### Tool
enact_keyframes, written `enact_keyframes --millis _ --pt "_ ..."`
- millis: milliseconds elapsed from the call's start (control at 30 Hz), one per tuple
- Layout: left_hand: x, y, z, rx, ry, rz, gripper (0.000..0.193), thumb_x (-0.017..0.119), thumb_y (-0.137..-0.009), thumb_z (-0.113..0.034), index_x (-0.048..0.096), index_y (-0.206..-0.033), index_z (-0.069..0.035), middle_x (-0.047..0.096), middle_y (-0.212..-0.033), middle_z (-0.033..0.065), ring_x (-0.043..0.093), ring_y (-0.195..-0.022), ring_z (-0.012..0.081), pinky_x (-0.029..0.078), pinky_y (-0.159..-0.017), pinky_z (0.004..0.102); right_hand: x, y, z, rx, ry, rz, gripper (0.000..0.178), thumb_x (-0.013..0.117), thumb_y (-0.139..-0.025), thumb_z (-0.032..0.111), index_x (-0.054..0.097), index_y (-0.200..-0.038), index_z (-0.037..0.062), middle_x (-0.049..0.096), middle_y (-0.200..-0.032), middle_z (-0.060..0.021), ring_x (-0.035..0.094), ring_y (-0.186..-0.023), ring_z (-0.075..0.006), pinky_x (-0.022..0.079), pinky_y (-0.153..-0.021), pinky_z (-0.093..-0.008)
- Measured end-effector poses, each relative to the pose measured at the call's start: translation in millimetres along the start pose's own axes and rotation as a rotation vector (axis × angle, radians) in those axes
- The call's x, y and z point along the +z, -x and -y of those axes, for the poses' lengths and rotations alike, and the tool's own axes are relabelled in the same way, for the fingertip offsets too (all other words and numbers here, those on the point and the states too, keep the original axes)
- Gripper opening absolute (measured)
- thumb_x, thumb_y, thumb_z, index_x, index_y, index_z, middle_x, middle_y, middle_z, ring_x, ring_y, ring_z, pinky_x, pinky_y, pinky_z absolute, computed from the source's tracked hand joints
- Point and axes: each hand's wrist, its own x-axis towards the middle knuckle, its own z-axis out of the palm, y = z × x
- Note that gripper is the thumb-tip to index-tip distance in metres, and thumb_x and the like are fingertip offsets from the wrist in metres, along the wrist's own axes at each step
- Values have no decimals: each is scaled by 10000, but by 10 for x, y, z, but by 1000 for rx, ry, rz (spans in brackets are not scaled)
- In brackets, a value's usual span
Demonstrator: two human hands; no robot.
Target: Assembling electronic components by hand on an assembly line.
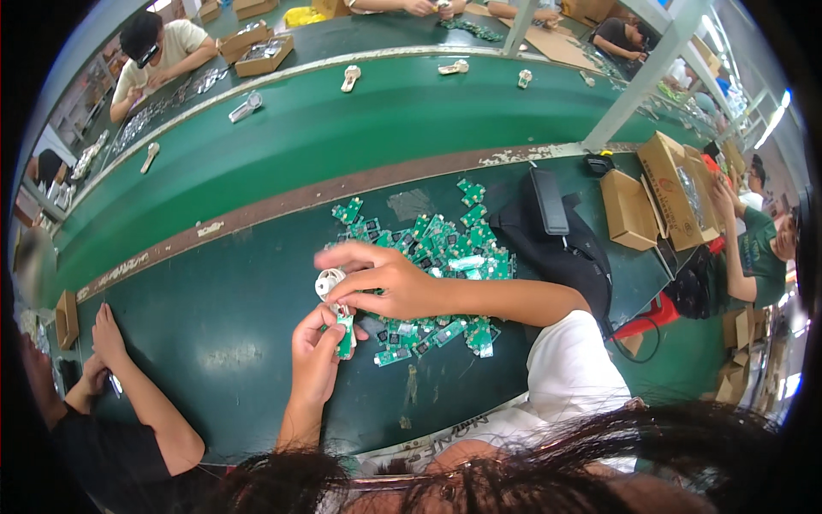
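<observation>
A green board [345, 343] is held upright, slightly tilted, between the thumb and fingers of the left hand [313, 353]. It is narrow and oblong; its upper end is covered by fingers, and finer detail is too small to be told. A white part [329, 283], rounded and ringed around a central hub, is gripped just above it by the curled fingers of the right hand [384, 278], whose uppermost finger is blurred. Whether the two pieces are joined cannot be told. Both are held over the dark green table [231, 343], to the left of a loose pile [437, 244] of similar boards, some bearing dark square components. The pile is flanked on the right by a black bag [582, 270], on which a dark case [548, 201] is laid. Beyond the table, pale handled pieces [351, 79] are spaced along a green belt [300, 128]. Open cartons [629, 210] are seen at the right.
</observation>
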Motion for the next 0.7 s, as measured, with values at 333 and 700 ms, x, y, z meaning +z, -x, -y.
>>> enact_keyframes --millis 333,700 --pt "-87 4 -24 4 129 14 81 538 -928 -93 554 -876 -32 646 -879 88 612 -773 111 467 -639 213 -98 -55 35 -233 235 27 103 688 -757 23 632 -843 27 588 -1093 -130 644 -918 -264 539 -703 -339" --pt "38 8 40 119 -10 -130 104 575 -923 -100 575 -868 -12 648 -965 109 660 -820 171 508 -539 227 -80 -1 74 -387 420 -43 263 712 -689 119 641 -924 25 580 -1158 -156 599 -1078 -335 557 -822 -388"
